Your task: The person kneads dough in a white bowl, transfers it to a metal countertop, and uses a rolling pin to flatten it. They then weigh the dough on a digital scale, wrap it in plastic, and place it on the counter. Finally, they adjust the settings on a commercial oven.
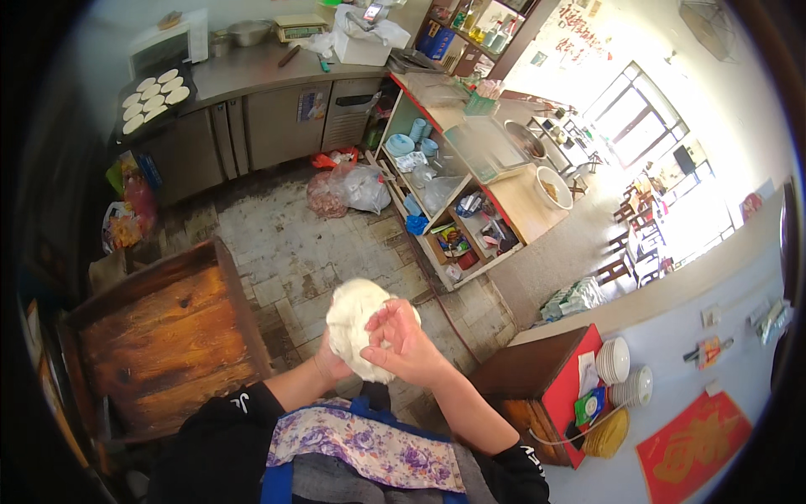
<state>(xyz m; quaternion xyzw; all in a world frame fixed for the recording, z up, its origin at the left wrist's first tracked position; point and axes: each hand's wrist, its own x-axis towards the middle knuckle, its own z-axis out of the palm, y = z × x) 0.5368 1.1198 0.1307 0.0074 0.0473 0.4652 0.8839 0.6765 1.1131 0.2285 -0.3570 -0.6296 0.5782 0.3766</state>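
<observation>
A large lump of pale dough (352, 327) is held up between my hands, over the tiled floor. My left hand (334, 359) supports it from the left and below, with most of the fingers hidden behind it. My right hand (393, 343) lies on the dough's right side with the fingers curled against its surface. Below my forearms a floral apron shows over dark clothing.
A deep wooden tray (170, 340) stands at my left. Behind it, a steel counter (252, 72) bears a black pan (182, 104) of flat dough rounds. Ahead are plastic bags (359, 189) on the floor and an open shelf unit (441, 183). A cabinet (535, 372) stands right.
</observation>
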